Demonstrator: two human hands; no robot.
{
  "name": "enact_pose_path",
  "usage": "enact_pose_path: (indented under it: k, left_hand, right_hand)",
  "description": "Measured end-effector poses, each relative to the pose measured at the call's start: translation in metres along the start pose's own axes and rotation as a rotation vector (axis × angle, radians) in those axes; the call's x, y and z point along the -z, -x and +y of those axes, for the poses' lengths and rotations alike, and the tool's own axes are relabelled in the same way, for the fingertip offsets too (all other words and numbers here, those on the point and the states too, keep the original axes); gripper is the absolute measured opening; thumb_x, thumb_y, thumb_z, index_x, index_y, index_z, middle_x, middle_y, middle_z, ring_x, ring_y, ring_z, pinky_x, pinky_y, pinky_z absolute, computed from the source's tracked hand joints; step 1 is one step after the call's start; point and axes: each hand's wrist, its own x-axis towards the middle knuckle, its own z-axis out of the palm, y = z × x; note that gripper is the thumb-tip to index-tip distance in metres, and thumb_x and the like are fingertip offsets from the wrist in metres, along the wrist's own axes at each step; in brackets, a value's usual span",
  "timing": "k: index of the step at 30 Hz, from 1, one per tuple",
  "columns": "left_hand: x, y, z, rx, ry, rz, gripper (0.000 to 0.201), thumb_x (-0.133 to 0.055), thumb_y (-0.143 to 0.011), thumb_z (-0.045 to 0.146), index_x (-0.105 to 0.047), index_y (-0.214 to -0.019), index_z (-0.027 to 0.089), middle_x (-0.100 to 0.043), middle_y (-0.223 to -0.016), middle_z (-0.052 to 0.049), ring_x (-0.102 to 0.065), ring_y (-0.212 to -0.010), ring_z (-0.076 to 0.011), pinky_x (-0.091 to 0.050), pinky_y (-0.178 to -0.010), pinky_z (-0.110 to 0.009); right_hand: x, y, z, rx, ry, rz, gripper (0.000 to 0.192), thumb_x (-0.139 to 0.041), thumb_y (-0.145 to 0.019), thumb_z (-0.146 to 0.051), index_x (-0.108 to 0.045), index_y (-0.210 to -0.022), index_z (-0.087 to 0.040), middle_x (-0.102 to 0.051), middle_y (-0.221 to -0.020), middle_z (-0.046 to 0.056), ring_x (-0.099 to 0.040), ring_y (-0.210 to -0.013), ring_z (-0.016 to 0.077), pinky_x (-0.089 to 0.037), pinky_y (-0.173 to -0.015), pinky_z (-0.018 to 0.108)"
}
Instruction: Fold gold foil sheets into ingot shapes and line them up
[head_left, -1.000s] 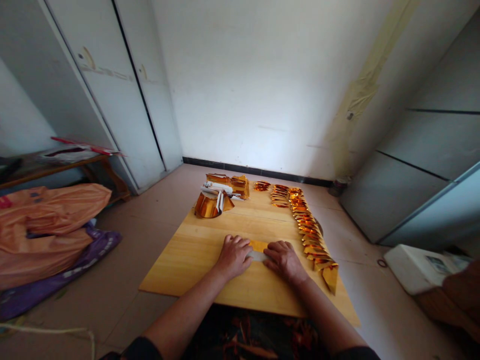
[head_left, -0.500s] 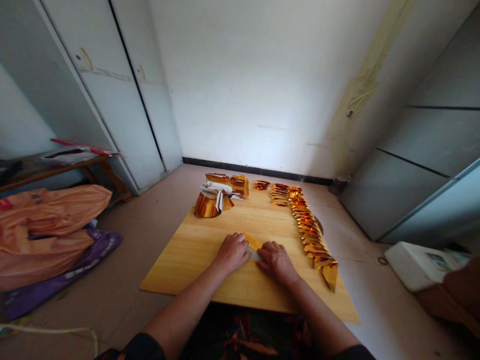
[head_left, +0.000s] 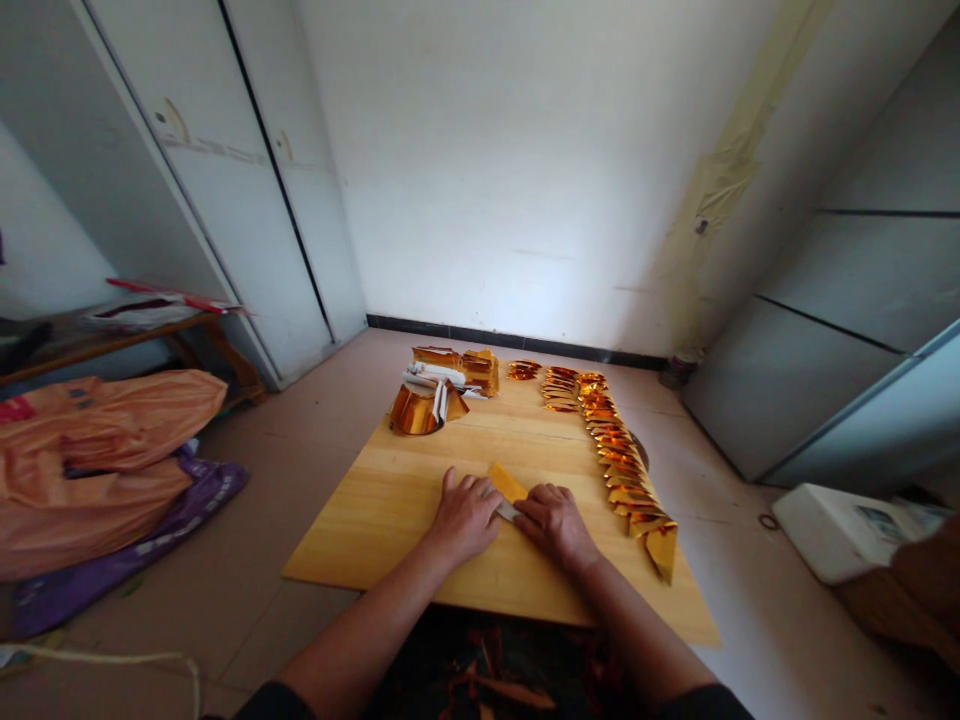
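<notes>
Both hands work at the near middle of a low wooden table [head_left: 390,520] that lies on the tiled floor. Left hand [head_left: 465,515] lies palm down with fingers spread flat, pressing on the left part of a gold foil sheet [head_left: 507,483]; no closed grip, the hand is open and bearing down. Right hand [head_left: 553,522] lies just beside it, fingers curled over the sheet's right part and touching it; whether they pinch an edge cannot be told. The sheet sits between the two hands, one gold corner pointing away from the person and a pale strip showing in the gap between the thumbs. Along the right edge of the table runs a row of folded gold pieces [head_left: 619,465], overlapping, ending near the right wrist. At the far left of the table stands a cluster of gold foil stacks and white rolls [head_left: 439,390]. Orange and purple bags [head_left: 97,460] lie on the floor, well apart to the left.
</notes>
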Motion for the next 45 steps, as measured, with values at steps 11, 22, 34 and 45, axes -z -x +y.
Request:
enact_pose_path:
  k: [11,22,34,45]
  left_hand:
    - [-0.016,0.003,0.004,0.039,-0.032,0.049,0.015,-0.058,-0.083,0.027,-0.06,-0.097,0.029,-0.059,-0.113,-0.004,-0.049,-0.107,-0.0234,-0.013,-0.105,-0.062]
    - [-0.017,0.002,0.006,0.116,0.031,0.061,0.013,-0.054,-0.086,0.026,-0.06,-0.097,0.029,-0.059,-0.116,-0.002,-0.048,-0.108,-0.0228,-0.018,-0.103,-0.06]
    - [-0.017,-0.002,0.011,0.178,0.046,0.075,0.011,-0.05,-0.088,0.027,-0.06,-0.091,0.025,-0.06,-0.108,-0.004,-0.05,-0.102,-0.0222,-0.023,-0.099,-0.056]
    - [-0.014,-0.001,0.015,0.193,0.06,0.047,0.011,-0.048,-0.087,0.025,-0.059,-0.09,0.024,-0.058,-0.11,-0.005,-0.048,-0.104,-0.0236,-0.02,-0.1,-0.059]
  right_hand:
    - [0.01,0.005,0.008,0.019,-0.126,-0.049,0.016,-0.055,-0.087,-0.029,-0.068,-0.096,-0.026,-0.061,-0.096,0.003,-0.051,-0.09,0.0165,-0.03,-0.082,0.031]
    - [0.002,-0.003,-0.006,-0.138,-0.067,0.007,0.017,-0.053,-0.089,-0.026,-0.067,-0.08,-0.023,-0.062,-0.087,0.001,-0.052,-0.085,0.0145,-0.029,-0.076,0.027]
    - [-0.006,-0.01,-0.014,-0.286,-0.035,0.074,0.014,-0.055,-0.082,-0.019,-0.059,-0.069,-0.019,-0.061,-0.077,0.002,-0.053,-0.078,0.0149,-0.029,-0.073,0.027]
    - [-0.006,-0.012,-0.01,-0.384,-0.114,0.048,0.009,-0.06,-0.075,-0.021,-0.061,-0.066,-0.018,-0.061,-0.074,0.0,-0.055,-0.075,0.0139,-0.031,-0.073,0.025]
